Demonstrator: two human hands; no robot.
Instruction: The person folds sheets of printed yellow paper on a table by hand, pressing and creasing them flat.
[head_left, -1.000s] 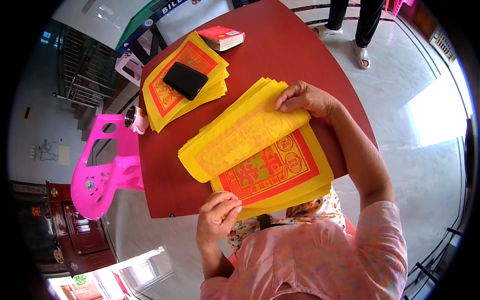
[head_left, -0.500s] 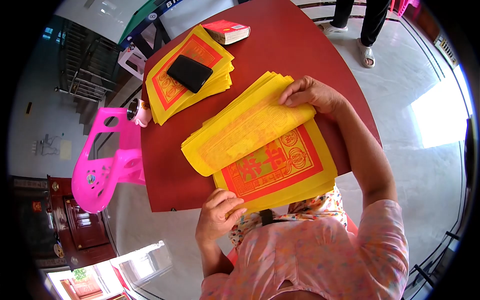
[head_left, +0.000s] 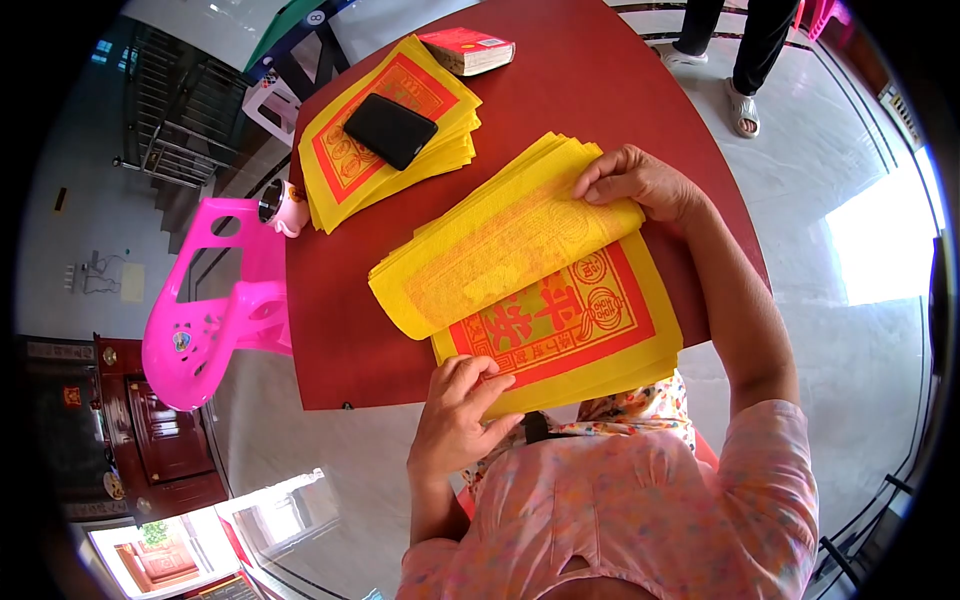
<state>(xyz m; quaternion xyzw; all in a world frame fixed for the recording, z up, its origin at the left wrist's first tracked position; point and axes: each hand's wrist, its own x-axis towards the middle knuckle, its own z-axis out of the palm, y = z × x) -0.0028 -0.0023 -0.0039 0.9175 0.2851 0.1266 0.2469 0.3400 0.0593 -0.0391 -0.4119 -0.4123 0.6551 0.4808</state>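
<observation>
A stack of yellow joss paper sheets (head_left: 665,335) with red printed panels lies at the table's near edge. Its upper sheets are folded back into a yellow flap (head_left: 500,255), pale underside showing. My right hand (head_left: 640,187) pinches the flap's right end between thumb and bent fingers. At the stack's lower left corner is my left hand (head_left: 458,412), fingertips on the red print and thumb apart near the front edge. How many sheets the right hand grips is hidden.
On the red table (head_left: 570,60), a second paper stack (head_left: 455,150) bears a black phone (head_left: 390,131). Behind it lies a thick red book (head_left: 468,52). A pink cup (head_left: 287,210) and pink plastic chair (head_left: 215,310) are at left. Another person's legs (head_left: 765,45) stand beyond the table.
My left hand has moved up and right, further onto the printed sheet. The right hand keeps its pinch on the flap. The whole view has shifted slightly.
</observation>
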